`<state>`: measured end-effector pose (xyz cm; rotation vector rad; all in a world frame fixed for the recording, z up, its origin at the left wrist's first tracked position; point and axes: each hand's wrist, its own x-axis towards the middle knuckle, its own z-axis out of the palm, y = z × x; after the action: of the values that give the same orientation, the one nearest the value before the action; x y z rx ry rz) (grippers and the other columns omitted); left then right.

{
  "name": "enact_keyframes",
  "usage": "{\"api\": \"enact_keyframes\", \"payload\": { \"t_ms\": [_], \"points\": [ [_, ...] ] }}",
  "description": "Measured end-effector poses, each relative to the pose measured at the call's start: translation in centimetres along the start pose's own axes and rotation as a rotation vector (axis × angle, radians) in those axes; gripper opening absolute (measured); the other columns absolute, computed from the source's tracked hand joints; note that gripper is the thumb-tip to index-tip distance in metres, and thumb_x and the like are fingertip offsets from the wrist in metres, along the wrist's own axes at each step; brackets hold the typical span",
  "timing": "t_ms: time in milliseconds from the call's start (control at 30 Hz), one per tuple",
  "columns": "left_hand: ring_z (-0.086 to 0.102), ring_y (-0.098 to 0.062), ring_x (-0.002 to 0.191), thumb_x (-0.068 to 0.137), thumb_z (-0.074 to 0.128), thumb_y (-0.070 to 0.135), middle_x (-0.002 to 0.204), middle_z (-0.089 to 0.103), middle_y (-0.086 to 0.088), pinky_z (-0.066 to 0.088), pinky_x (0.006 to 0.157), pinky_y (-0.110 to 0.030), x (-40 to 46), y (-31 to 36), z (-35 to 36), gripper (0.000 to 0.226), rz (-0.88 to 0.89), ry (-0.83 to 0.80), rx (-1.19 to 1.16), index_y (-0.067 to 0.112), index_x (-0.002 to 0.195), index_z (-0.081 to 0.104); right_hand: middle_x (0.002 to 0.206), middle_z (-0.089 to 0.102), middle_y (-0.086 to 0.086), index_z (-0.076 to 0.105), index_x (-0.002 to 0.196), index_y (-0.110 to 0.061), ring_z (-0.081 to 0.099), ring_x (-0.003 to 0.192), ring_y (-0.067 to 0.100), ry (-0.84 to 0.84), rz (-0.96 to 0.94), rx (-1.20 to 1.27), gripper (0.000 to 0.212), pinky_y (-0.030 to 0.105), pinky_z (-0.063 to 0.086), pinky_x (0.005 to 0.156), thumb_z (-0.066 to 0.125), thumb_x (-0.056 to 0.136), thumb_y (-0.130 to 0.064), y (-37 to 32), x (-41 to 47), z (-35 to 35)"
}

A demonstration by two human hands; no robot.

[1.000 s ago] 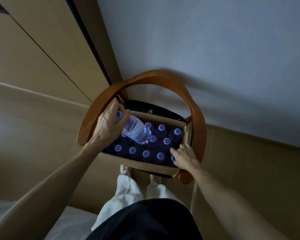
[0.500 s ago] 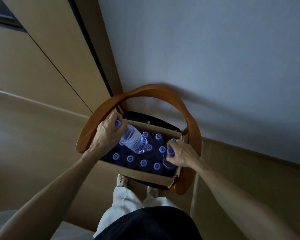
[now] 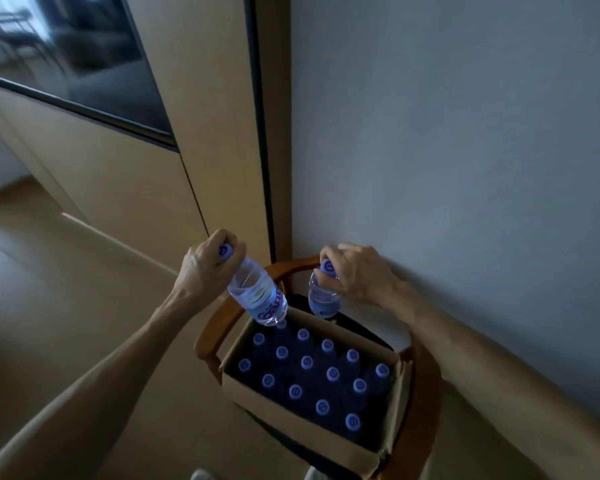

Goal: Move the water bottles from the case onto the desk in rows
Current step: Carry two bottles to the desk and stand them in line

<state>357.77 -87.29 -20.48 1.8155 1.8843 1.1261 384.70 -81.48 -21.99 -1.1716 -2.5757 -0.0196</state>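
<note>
An open cardboard case (image 3: 284,415) sits on a wooden chair and holds several upright water bottles with purple caps (image 3: 307,362). My left hand (image 3: 207,270) grips the neck of a clear bottle (image 3: 258,297), which hangs tilted above the case's far left corner. My right hand (image 3: 355,271) grips the cap end of a second bottle (image 3: 323,299), lifted above the case's far edge. Both held bottles are clear of the case. No desk is in view.
The chair's curved wooden armrest (image 3: 426,400) rings the case. A grey wall (image 3: 465,133) stands right behind it and a beige panel with a dark vertical strip (image 3: 262,133) to its left. A dark glass pane (image 3: 77,60) sits upper left above pale flooring.
Both hands have lifted up out of the case, each with a bottle; the right hand took hold of its bottle within the last second. The view has tilted upward.
</note>
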Motion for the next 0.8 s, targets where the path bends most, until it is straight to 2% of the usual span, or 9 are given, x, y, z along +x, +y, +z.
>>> {"api": "enact_keyframes", "payload": {
  "t_ms": [133,233,300,367,467,533,667,733,800],
  "points": [
    [0.054,-0.021,0.060,0.090,0.059,0.023,0.066,0.059,0.002,0.043,0.058,-0.033,2.7,-1.1,-6.4,0.012,0.059,0.146,0.103,0.018,0.080,0.053,0.056,0.057,0.006,0.056,0.082,-0.007,0.053,0.047,0.027,0.200,-0.104,-0.098,0.031,0.030,0.040,0.045,0.058,0.095,-0.035,-3.3,8.3,-4.3],
    [0.055,-0.006,0.059,0.090,0.059,0.022,0.063,0.058,0.011,0.039,0.053,-0.014,4.2,-2.3,-11.8,0.009,0.101,0.269,0.138,0.022,0.081,0.057,0.059,0.059,0.008,0.053,0.085,-0.007,0.055,0.050,0.032,0.235,-0.101,-0.100,0.031,0.033,0.040,0.051,0.046,0.098,-0.034,-6.8,14.5,-6.5],
    [0.054,0.006,0.057,0.089,0.057,0.026,0.058,0.055,0.016,0.039,0.052,-0.009,5.0,-3.2,-15.7,0.011,0.124,0.332,0.157,0.024,0.079,0.059,0.060,0.060,0.006,0.052,0.084,-0.011,0.055,0.053,0.031,0.237,-0.120,-0.055,0.025,0.036,0.046,0.056,0.045,0.096,-0.031,-9.6,18.4,-7.6],
    [0.051,0.002,0.053,0.087,0.052,0.034,0.055,0.053,0.009,0.037,0.049,-0.012,5.8,-4.3,-19.8,0.016,0.124,0.397,0.179,0.024,0.076,0.059,0.064,0.062,0.005,0.053,0.082,-0.014,0.057,0.058,0.030,0.241,-0.158,-0.022,0.021,0.039,0.049,0.061,0.046,0.094,-0.030,-12.6,22.2,-8.4],
    [0.055,-0.004,0.055,0.088,0.050,0.041,0.057,0.055,0.006,0.039,0.049,-0.016,7.2,-6.1,-26.0,0.024,0.111,0.500,0.217,0.022,0.074,0.057,0.068,0.062,0.007,0.054,0.080,-0.012,0.057,0.063,0.032,0.280,-0.149,0.010,0.030,0.036,0.044,0.063,0.046,0.094,-0.037,-17.0,27.7,-9.0],
    [0.058,-0.005,0.057,0.092,0.053,0.039,0.060,0.058,0.006,0.043,0.050,-0.022,8.0,-7.2,-30.2,0.024,0.096,0.530,0.230,0.022,0.074,0.057,0.072,0.064,0.007,0.053,0.078,-0.012,0.057,0.065,0.032,0.311,-0.124,0.039,0.037,0.035,0.041,0.064,0.046,0.095,-0.045,-19.9,31.4,-9.3],
    [0.060,-0.014,0.060,0.096,0.055,0.032,0.065,0.063,-0.003,0.046,0.055,-0.027,9.2,-9.9,-37.9,0.025,0.089,0.589,0.295,0.015,0.078,0.061,0.075,0.059,-0.004,0.052,0.078,-0.019,0.052,0.066,0.020,0.318,-0.186,0.122,0.049,0.030,0.038,0.066,0.054,0.086,-0.067,-26.1,38.4,-10.3],
    [0.058,-0.012,0.059,0.096,0.055,0.029,0.067,0.063,-0.006,0.044,0.055,-0.025,9.8,-11.3,-41.3,0.027,0.086,0.627,0.315,0.010,0.078,0.062,0.075,0.060,-0.003,0.051,0.077,-0.020,0.052,0.067,0.021,0.322,-0.237,0.129,0.047,0.031,0.039,0.066,0.057,0.086,-0.065,-29.2,41.6,-10.4],
    [0.057,-0.005,0.059,0.097,0.054,0.030,0.067,0.062,-0.002,0.042,0.052,-0.020,10.3,-12.8,-44.3,0.027,0.058,0.655,0.320,0.011,0.079,0.063,0.077,0.065,0.004,0.051,0.075,-0.018,0.059,0.070,0.028,0.344,-0.256,0.150,0.036,0.032,0.039,0.064,0.057,0.089,-0.051,-32.0,44.8,-10.4]
  ]
}}
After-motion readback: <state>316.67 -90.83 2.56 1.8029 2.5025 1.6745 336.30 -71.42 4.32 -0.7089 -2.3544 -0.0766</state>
